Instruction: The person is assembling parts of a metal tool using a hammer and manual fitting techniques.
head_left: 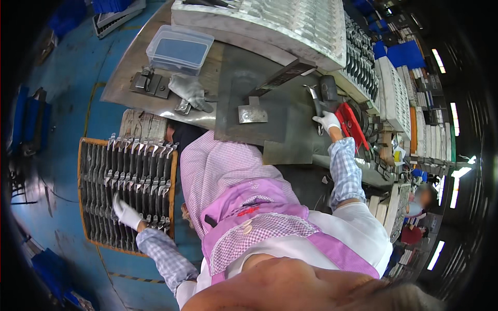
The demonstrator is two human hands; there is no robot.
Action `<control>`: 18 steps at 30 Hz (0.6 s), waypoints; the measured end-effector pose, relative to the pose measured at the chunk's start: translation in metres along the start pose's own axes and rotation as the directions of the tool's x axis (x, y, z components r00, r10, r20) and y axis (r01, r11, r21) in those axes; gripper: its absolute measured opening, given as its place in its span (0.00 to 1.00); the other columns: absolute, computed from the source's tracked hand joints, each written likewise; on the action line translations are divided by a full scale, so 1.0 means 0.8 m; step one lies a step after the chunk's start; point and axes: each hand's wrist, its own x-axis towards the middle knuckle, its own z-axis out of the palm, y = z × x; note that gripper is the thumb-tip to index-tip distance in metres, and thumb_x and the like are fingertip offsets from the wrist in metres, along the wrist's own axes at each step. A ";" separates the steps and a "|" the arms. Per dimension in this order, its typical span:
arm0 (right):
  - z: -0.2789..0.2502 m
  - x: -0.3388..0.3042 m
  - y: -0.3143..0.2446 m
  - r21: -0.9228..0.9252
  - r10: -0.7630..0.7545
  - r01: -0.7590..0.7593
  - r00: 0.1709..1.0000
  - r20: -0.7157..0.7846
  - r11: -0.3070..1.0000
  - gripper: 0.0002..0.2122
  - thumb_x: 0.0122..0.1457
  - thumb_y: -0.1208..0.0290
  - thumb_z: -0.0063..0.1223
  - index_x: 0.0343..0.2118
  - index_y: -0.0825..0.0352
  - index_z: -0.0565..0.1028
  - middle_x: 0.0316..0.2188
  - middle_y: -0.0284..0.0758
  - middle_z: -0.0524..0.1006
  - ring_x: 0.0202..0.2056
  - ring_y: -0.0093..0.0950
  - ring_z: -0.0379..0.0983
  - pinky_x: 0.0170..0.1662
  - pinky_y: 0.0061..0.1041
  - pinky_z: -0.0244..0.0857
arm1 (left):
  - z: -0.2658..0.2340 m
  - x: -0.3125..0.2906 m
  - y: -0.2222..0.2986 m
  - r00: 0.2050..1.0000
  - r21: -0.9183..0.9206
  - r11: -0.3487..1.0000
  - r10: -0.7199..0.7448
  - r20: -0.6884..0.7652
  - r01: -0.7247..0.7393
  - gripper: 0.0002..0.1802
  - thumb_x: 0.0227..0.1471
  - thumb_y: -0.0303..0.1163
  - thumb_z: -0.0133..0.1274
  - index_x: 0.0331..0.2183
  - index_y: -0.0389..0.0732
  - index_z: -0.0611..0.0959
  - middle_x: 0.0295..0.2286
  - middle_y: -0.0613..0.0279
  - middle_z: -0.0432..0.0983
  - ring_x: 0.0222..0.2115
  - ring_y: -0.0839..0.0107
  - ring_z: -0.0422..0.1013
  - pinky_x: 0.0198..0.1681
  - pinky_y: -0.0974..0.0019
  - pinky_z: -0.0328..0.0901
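Observation:
My left hand (127, 212), in a white glove, lies over an orange-rimmed crate (80, 192) at the left. Its fingers are stretched out over rows of dark, slim parts with shiny metal ends (140, 150); no part shows in its grasp. On the metal bench, my gloved right hand (328, 122) is closed round the dark handle of a hand tool (314, 99) with a bright metal head. Right beside that tool lies a black mallet-like head (328, 88). A small bent metal plate (252, 114) sits on the dark sheet in front of me.
A clear plastic box (180, 49), a steel fixture (149, 84) and a grey glove (190, 90) lie on the bench. An upright dark bar (285, 73) leans over it. White trays of metal parts (270, 26) line the far side. A red holder (351, 124) is at the right.

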 end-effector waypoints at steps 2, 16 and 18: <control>0.009 0.004 -0.047 0.217 -0.080 0.060 0.993 0.086 0.974 0.32 0.49 0.52 0.67 0.51 0.73 0.77 0.42 0.47 0.81 0.44 0.39 0.80 0.48 0.32 0.69 | 0.026 -0.036 0.121 0.998 -0.046 0.997 0.066 0.009 -0.066 0.14 0.62 0.19 0.46 0.47 0.34 0.82 0.48 0.53 0.78 0.49 0.62 0.74 0.58 0.62 0.66; 0.085 -0.302 -0.046 0.746 -0.103 0.180 0.983 -0.149 0.641 0.11 0.60 0.72 0.56 0.43 0.69 0.78 0.21 0.32 0.77 0.20 0.20 0.73 0.24 0.25 0.67 | 0.227 -0.276 0.481 0.415 -0.488 0.808 0.589 0.694 -0.331 0.19 0.52 0.24 0.56 0.47 0.43 0.81 0.48 0.57 0.77 0.47 0.56 0.75 0.49 0.57 0.70; 0.128 -0.320 -0.022 0.622 -0.264 0.199 0.965 0.012 0.757 0.08 0.58 0.71 0.58 0.37 0.69 0.80 0.21 0.35 0.77 0.21 0.20 0.73 0.26 0.26 0.68 | 0.222 -0.269 0.528 0.253 -0.481 0.605 0.751 0.610 -0.635 0.25 0.45 0.29 0.62 0.48 0.43 0.78 0.52 0.56 0.74 0.49 0.54 0.73 0.52 0.54 0.69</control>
